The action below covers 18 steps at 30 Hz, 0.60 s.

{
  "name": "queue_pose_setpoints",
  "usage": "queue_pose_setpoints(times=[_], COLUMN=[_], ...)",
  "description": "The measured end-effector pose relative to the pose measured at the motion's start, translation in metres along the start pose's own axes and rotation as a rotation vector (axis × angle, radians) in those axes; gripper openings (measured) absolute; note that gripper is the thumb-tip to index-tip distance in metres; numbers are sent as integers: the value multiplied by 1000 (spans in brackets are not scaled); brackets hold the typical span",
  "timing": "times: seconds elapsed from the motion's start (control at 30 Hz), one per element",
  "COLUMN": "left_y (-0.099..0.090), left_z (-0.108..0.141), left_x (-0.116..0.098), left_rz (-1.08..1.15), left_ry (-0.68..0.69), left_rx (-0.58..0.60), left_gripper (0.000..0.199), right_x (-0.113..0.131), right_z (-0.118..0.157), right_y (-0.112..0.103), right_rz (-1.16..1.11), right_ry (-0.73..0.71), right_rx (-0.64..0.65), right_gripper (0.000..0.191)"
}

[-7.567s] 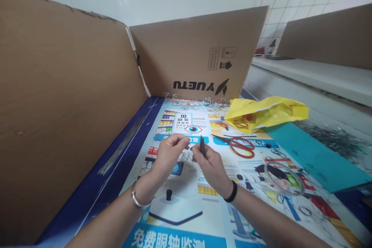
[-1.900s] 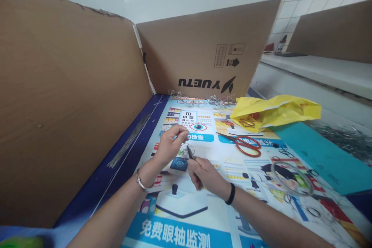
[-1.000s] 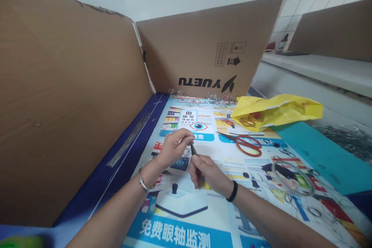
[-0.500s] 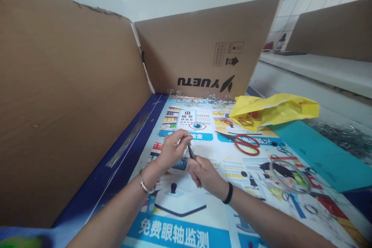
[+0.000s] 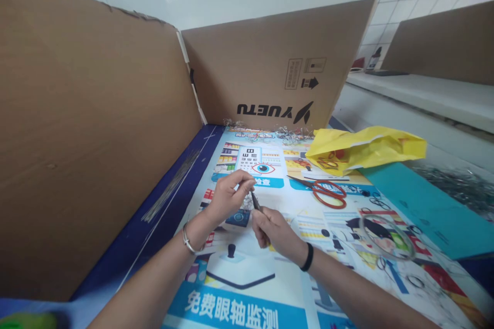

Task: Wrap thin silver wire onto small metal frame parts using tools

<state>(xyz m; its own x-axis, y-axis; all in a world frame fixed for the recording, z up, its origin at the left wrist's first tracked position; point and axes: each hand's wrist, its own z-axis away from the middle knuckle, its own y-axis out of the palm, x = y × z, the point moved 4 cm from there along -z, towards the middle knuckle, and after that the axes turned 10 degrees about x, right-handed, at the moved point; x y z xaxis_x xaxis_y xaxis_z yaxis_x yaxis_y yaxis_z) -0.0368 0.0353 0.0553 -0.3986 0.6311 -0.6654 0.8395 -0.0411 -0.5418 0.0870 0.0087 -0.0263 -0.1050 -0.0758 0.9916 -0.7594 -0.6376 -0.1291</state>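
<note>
My left hand (image 5: 229,196) is closed in a pinch above the printed sheet (image 5: 295,221), its fingertips on something too small to make out. Just to its lower right, my right hand (image 5: 275,230) grips dark pliers (image 5: 256,202), their narrow tip pointing up at the left fingertips. Fine silvery wire shows faintly beneath the left fingers; whether it joins the pinch I cannot tell. Orange-handled scissors (image 5: 329,194) lie to the right of both hands. A bundle of straight thin wires (image 5: 170,187) rests on the blue strip at the left.
Cardboard panels (image 5: 96,128) wall the left and back (image 5: 262,61). At the right lie a yellow bag (image 5: 386,146), a teal sheet (image 5: 424,208), a clear ring-shaped coil (image 5: 409,248) and a tangled wire heap (image 5: 459,187). Wire scraps (image 5: 293,136) line the back panel.
Both hands stay nearly in place; the right hand with the pliers has shifted very slightly right and away from the left fingertips. The view itself has moved a little.
</note>
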Motion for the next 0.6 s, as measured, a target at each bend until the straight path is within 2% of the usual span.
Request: queue_pose_setpoints(times=[0.47, 0.6], left_y=[3, 3], left_z=[1, 1], left_x=[-1, -1], left_rz=[-93, -109], left_ry=[48, 46], left_rx=[14, 11], left_gripper=[13, 13], right_x=[1, 3], right_z=[-3, -2], right_y=[-1, 1], right_rz=[-73, -71], right_ry=[-31, 5], right_rx=[20, 22], right_gripper=[54, 53])
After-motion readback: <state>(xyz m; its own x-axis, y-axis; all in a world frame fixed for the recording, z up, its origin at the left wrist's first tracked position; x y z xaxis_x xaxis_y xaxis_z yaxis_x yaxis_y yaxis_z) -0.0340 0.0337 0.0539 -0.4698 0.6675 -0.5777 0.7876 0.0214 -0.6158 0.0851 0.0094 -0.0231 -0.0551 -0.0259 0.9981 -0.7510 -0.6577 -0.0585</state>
